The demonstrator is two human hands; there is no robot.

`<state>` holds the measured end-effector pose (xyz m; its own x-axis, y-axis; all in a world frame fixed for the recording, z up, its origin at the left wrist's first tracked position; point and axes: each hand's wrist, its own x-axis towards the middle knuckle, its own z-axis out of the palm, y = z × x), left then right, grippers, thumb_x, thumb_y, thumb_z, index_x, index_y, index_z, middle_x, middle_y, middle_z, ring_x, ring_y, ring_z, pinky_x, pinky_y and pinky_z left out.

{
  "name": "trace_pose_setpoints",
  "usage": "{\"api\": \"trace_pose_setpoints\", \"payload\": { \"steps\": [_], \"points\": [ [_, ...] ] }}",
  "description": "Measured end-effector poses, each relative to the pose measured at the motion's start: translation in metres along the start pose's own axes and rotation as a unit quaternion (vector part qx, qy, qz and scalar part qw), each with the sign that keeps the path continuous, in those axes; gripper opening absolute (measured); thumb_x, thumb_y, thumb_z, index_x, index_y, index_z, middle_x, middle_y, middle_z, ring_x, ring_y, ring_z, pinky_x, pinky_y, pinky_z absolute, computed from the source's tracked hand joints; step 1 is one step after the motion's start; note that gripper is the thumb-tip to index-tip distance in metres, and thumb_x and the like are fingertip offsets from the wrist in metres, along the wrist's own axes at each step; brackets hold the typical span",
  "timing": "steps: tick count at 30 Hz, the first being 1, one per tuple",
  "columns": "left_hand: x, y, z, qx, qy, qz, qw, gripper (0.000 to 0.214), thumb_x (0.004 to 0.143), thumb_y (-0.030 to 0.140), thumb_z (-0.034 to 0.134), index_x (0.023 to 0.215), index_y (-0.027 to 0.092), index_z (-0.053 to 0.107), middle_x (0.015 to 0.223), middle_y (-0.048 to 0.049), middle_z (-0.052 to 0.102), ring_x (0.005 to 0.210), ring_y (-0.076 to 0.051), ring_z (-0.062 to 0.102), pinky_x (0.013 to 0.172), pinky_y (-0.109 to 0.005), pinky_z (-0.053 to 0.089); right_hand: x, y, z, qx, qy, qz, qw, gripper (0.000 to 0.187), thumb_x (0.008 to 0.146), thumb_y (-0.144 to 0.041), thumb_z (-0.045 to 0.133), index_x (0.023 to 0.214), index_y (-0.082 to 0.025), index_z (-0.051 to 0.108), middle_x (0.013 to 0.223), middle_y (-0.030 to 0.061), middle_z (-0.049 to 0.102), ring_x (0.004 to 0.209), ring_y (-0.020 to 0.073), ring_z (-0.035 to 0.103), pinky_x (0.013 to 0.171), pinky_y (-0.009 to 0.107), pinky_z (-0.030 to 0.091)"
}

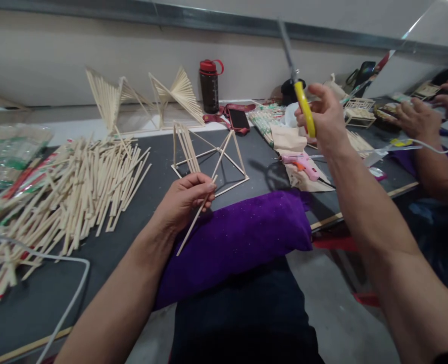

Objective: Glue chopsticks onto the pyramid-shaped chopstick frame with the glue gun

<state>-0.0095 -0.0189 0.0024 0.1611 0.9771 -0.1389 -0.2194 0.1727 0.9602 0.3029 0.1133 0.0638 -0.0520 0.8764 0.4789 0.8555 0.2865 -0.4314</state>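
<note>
My left hand (193, 196) pinches a thin wooden stick (189, 235) between thumb and fingers, above the edge of a purple cloth (242, 237). Just beyond it on the table stands a small frame of glued sticks (233, 184), with several slanted sticks on its left side. Raised at the right, my right hand (324, 119) grips yellow-handled scissors (302, 103), their blades pointing up and looking closed. Below that hand, a pink glue gun (303, 166) lies on brown paper (295, 183).
Loose sticks (76, 192) are heaped at the left beside plastic packets (11, 151). Finished stick structures (144, 98), a dark bottle (209, 88) and a phone (239, 120) stand or lie along the wall. A white cable (83, 273) crosses the left front. Another person's hands (420, 119) work at the right.
</note>
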Motion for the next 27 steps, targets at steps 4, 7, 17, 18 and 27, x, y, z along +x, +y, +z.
{"api": "trace_pose_setpoints", "payload": {
  "steps": [4,7,17,18,27],
  "points": [
    [-0.008,0.01,0.0,-0.001,0.034,0.034,0.999,0.018,0.069,0.028,0.074,0.073,0.019,0.059,0.057,0.0035,0.06,0.045,-0.008,0.055,0.043,-0.019,0.041,-0.05,-0.044,-0.003,0.319,-0.001,-0.04,0.947,0.068,0.075,-0.029,0.061,0.138,-0.032,0.036,0.094,0.0019,0.055,0.068,0.015,0.056,0.06,0.03,0.048],
    [-0.014,0.017,-0.004,-0.002,0.072,0.097,0.993,0.021,0.071,0.034,0.072,0.076,0.021,0.056,0.06,0.0048,0.059,0.047,-0.007,0.055,0.045,-0.02,0.042,-0.086,-0.072,-0.003,0.419,-0.126,-0.042,0.898,0.068,0.072,-0.029,0.063,0.136,-0.037,0.041,0.082,-0.0002,0.05,0.058,0.0156,0.05,0.053,0.033,0.046],
    [-0.025,0.017,-0.008,-0.012,0.104,0.225,0.969,0.018,0.076,0.035,0.071,0.079,0.021,0.06,0.067,0.0028,0.061,0.053,-0.007,0.055,0.05,-0.021,0.043,-0.138,-0.079,0.01,0.177,-0.263,-0.119,0.941,0.064,0.075,-0.043,0.076,0.131,-0.04,0.044,0.093,0.0032,0.058,0.075,0.0228,0.058,0.066,0.039,0.051],
    [-0.026,0.016,-0.007,-0.008,0.106,0.224,0.969,0.017,0.076,0.035,0.071,0.079,0.021,0.061,0.067,0.0026,0.061,0.054,-0.007,0.055,0.051,-0.021,0.044,-0.138,-0.079,0.011,0.166,-0.269,-0.122,0.941,0.065,0.075,-0.045,0.076,0.131,-0.039,0.043,0.093,0.0035,0.058,0.074,0.0227,0.058,0.065,0.039,0.051],
    [-0.027,0.013,0.002,0.036,0.072,0.212,0.974,0.005,0.072,0.021,0.068,0.073,0.019,0.063,0.059,0.0042,0.056,0.048,-0.007,0.051,0.049,-0.023,0.043,-0.141,-0.095,0.02,0.121,-0.282,-0.149,0.94,0.06,0.077,-0.04,0.072,0.13,-0.033,0.044,0.091,0.0036,0.061,0.069,0.0198,0.056,0.062,0.036,0.048]
  ]
}}
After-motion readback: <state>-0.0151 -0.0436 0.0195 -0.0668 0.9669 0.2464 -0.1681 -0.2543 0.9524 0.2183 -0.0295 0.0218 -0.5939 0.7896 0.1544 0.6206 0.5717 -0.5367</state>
